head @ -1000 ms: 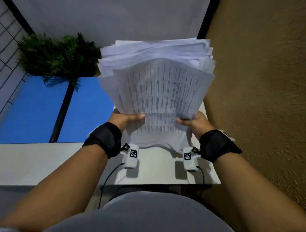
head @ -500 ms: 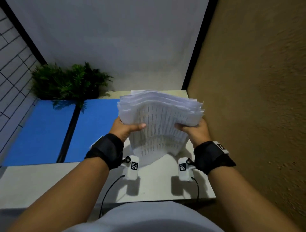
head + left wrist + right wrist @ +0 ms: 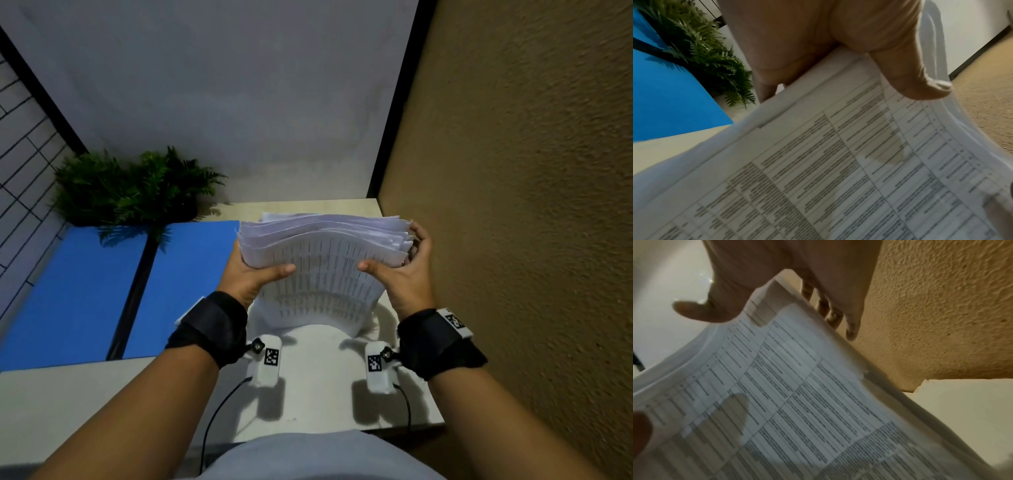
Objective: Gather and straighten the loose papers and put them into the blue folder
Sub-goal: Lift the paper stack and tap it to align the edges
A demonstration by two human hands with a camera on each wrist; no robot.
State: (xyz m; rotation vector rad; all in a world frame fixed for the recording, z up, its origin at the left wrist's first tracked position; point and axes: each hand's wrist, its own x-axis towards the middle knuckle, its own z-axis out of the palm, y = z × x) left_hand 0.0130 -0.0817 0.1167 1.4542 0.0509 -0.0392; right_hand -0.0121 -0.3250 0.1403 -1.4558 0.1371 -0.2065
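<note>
A thick stack of printed papers [image 3: 325, 267] stands bowed on its lower edge on the white table [image 3: 315, 387]. My left hand [image 3: 253, 277] grips the stack's left side, thumb on the front sheet and fingers behind. At the right edge my right hand [image 3: 404, 270] holds it, thumb on the front and fingers along the side. The left wrist view shows the papers [image 3: 838, 162] under my thumb. In the right wrist view the papers [image 3: 797, 386] sit between thumb and fingers. The blue folder [image 3: 78, 291] lies open and flat to the left.
A green fern-like plant [image 3: 137, 188] stands behind the folder, which has a black spine [image 3: 133, 298] down its middle. A rough brown wall [image 3: 513, 205] runs close along the table's right edge. A grey-white wall closes the back.
The stack came down from a raised, fanned position and now stands on the table. My right hand slid up from the lower edge to the right side.
</note>
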